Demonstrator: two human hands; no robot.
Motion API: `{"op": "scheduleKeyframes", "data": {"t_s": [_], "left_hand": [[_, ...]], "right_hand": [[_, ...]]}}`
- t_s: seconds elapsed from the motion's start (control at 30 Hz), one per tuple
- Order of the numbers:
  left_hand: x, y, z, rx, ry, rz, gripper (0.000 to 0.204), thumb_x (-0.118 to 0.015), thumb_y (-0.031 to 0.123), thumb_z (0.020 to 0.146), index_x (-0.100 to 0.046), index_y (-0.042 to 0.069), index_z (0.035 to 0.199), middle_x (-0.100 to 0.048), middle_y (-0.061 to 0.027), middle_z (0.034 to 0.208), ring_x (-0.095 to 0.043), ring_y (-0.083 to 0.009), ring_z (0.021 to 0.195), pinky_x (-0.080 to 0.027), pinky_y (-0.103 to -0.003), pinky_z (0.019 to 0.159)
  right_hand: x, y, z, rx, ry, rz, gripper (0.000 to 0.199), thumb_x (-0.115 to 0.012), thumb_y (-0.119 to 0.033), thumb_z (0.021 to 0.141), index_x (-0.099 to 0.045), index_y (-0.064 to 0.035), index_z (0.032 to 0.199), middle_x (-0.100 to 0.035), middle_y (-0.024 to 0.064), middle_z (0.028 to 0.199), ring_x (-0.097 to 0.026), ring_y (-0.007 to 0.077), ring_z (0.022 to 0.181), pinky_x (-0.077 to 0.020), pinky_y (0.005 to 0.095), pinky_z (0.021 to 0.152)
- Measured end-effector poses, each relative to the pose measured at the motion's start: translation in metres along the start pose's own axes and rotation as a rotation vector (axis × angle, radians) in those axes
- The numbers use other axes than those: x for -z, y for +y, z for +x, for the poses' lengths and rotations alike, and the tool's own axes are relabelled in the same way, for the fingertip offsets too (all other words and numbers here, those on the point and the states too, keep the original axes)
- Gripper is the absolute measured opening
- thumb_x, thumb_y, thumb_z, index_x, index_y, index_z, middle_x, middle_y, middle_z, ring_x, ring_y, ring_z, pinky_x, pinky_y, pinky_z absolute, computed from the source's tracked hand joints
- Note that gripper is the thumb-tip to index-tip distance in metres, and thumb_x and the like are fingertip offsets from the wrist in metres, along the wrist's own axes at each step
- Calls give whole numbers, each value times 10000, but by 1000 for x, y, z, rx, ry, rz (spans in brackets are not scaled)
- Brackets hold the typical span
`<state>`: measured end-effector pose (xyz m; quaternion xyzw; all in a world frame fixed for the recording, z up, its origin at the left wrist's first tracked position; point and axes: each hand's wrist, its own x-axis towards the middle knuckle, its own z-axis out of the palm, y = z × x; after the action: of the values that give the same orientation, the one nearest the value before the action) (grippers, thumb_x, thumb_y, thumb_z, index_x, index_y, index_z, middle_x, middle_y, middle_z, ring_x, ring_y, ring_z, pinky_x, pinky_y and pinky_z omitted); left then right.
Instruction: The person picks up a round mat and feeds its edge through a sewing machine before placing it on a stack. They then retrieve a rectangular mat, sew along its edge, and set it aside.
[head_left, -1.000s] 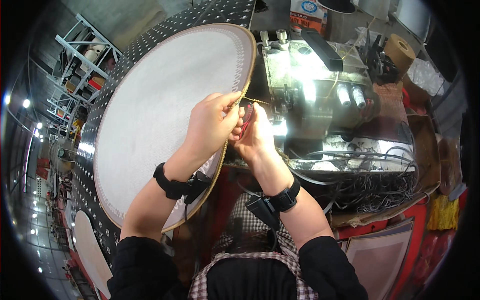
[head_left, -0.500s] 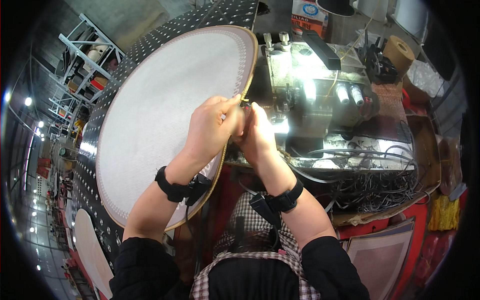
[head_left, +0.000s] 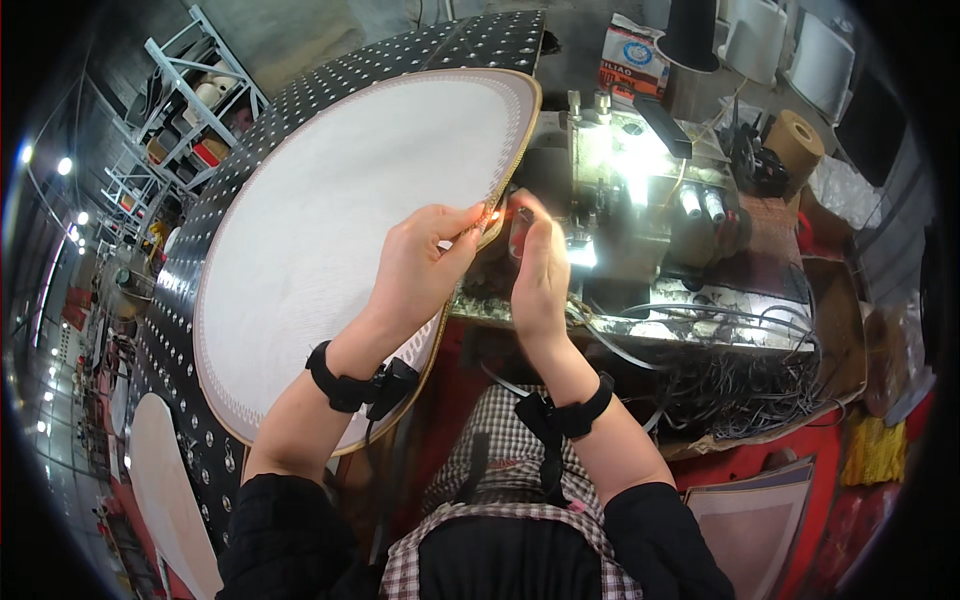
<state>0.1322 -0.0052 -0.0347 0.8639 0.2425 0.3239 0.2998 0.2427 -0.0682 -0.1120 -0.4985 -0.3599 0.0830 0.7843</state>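
Note:
A large round white woven mat (head_left: pixel 340 220) with a patterned border and gold-coloured edging lies on the dark studded table. My left hand (head_left: pixel 425 260) pinches the mat's right-hand edge between thumb and fingers. Just right of that edge, my right hand (head_left: pixel 540 265) is curled around what looks like a red lighter (head_left: pixel 517 235), mostly hidden by the fingers. A small orange glow shows between the lighter's top and the pinched edging. Both wrists wear black straps with small devices.
A lit sewing machine (head_left: pixel 650 200) stands to the right, with a brown tape roll (head_left: pixel 795 140) behind it. Tangled grey trimmings (head_left: pixel 750 385) fill a box below. The studded table (head_left: pixel 180 330) extends left; flat patterned pieces (head_left: pixel 755 520) lean at lower right.
My hands have moved apart, the right one shifting right and turning the lighter upright. An orange glow now shows at the edging. The view has shifted slightly.

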Motion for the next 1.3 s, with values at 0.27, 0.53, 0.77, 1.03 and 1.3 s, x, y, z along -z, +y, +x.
{"op": "scheduleKeyframes", "data": {"t_s": [0.27,0.53,0.77,1.03,1.3], "left_hand": [[36,12,-42,38,11,-106,298,-616,-3,884,-661,-7,1179,-652,-63,934,-594,-87,815,-493,-241,656],[48,18,-112,-52,-53,17,329,-633,-16,850,-668,16,1176,-645,-94,893,-627,-154,749,-516,-269,620],[-10,-15,-183,-187,-227,126,366,-647,-17,795,-640,25,1159,-601,-110,997,-586,-268,886,-494,-354,748],[-33,-30,-208,-164,-173,253,402,-638,-41,776,-636,14,1174,-565,-85,1068,-552,-252,941,-475,-350,820],[-32,-33,-208,-152,-164,234,386,-629,-37,776,-641,2,1160,-572,-83,1079,-560,-241,964,-483,-343,843]], "right_hand": [[-19,-8,-47,290,-202,-335,716,-497,125,809,-282,16,1483,-524,207,1060,-525,355,951,-458,406,852],[7,-4,-111,211,-378,-438,556,-510,109,836,-395,73,1378,-551,219,1027,-562,357,901,-492,413,806],[106,-14,-154,-549,-256,-160,245,-400,-148,1032,-535,-13,1186,-552,45,886,-535,130,774,-466,260,709],[106,-29,-153,-1159,-266,-101,622,-438,-556,971,-603,-67,624,-468,-29,542,-387,72,499,-294,228,489],[91,-14,-155,-1207,-350,75,441,-479,-388,978,-546,-65,685,-449,-17,575,-361,84,487,-268,245,462]]}}
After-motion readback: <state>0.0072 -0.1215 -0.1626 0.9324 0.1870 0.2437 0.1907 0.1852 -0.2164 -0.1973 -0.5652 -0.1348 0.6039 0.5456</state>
